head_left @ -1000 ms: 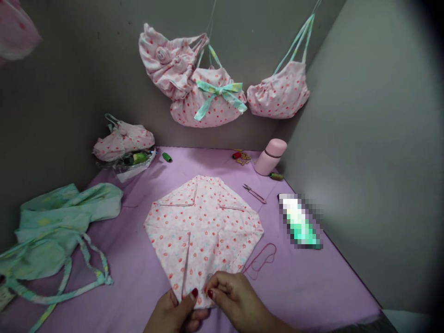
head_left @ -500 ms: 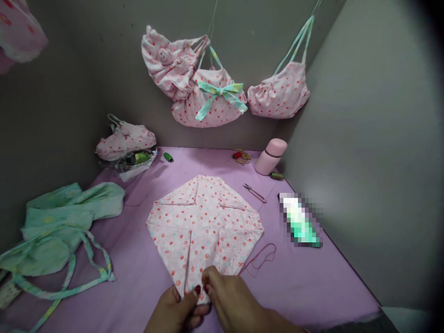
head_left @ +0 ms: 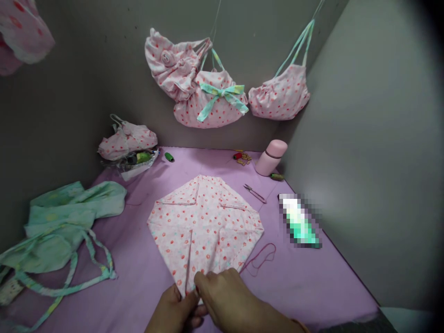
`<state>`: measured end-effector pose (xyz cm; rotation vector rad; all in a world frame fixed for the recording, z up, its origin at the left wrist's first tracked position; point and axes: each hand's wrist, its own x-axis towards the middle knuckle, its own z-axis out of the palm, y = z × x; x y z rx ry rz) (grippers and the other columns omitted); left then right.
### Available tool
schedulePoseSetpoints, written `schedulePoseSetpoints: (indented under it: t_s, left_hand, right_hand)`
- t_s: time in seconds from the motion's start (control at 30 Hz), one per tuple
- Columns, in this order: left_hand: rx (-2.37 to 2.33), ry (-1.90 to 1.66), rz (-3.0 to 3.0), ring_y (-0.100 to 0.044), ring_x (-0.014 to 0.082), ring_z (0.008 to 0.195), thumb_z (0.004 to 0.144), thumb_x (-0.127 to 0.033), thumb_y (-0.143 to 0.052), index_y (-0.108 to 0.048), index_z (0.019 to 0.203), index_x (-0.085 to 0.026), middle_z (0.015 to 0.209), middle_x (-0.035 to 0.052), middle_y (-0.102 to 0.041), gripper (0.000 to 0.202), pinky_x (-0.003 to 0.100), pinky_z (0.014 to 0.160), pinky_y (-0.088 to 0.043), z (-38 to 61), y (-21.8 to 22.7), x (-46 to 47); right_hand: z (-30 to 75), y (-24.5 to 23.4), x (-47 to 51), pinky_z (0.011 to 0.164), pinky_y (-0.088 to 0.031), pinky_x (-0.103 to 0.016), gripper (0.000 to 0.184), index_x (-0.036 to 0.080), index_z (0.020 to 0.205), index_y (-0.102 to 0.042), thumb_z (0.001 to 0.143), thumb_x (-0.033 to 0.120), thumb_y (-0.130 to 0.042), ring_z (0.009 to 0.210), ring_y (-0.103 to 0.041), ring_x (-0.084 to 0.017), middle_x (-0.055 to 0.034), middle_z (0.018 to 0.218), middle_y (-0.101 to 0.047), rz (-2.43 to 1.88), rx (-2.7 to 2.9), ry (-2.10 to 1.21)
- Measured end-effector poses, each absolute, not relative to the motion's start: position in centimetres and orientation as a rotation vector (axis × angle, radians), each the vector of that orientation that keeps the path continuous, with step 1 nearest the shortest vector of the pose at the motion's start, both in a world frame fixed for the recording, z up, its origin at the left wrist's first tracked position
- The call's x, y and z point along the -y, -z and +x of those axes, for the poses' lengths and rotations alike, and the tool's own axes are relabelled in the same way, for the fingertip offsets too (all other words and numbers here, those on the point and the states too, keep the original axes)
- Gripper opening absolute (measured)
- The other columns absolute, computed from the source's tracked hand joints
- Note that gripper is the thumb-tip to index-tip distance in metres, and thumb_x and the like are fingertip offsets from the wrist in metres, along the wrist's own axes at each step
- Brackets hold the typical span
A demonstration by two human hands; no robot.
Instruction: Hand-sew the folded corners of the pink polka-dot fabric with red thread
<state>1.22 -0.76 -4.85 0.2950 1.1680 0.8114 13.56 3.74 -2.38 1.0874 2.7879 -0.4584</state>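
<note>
A folded pink cloth with red dots (head_left: pixel 204 226) lies spread on the purple table (head_left: pixel 312 286). My left hand (head_left: pixel 175 312) pinches the cloth's near corner from the left. My right hand (head_left: pixel 229 300) lies over the same corner, fingers closed on it and touching my left thumb. A red thread (head_left: pixel 260 259) curls on the table from the cloth's right edge, close to my right hand.
Small snips (head_left: pixel 255 193), a pink flask (head_left: pixel 271 157), thread spools (head_left: pixel 168 157) and beads (head_left: pixel 243 158) lie at the back. Green fabric with straps (head_left: pixel 58 231) sits left. A pink dotted bag (head_left: pixel 127 138) lies back left, more hang on the wall (head_left: pixel 211 99).
My right hand has slid left and forward over the cloth's near corner, now covering more of it and my left thumb. The view shifted slightly.
</note>
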Motion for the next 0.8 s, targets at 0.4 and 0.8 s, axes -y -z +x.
schedulePoseSetpoints:
  t_s: [0.4, 0.8]
  left_hand:
    - [-1.203, -0.793, 0.300, -0.058, 0.0145, 0.054, 0.055, -0.034, -0.079, -0.058, 0.070, -0.016, 0.060, 0.0018, -0.063, 0.032, 0.021, 0.048, -0.036, 1.1, 4.9, 0.5]
    - [-1.234, -0.862, 0.225, -0.061, 0.0131, 0.053, 0.049, -0.038, -0.083, -0.055, 0.077, -0.014, 0.063, 0.0043, -0.067, 0.046, 0.018, 0.045, -0.039, 1.2, 5.7, 1.0]
  right_hand:
    - [14.8, 1.7, -4.0, 0.065, -0.041, -0.021, 0.015, 0.019, 0.091, -0.059, 0.085, 0.014, -0.046, 0.076, -0.058, -0.013, -0.0028, 0.091, -0.059, 1.306, -2.790, 1.120]
    - [15.3, 1.5, -4.4, 0.045, -0.039, -0.020, 0.017, 0.020, 0.084, -0.048, 0.090, 0.033, -0.039, 0.049, -0.049, -0.010, -0.0001, 0.069, -0.054, 1.614, -2.609, 2.390]
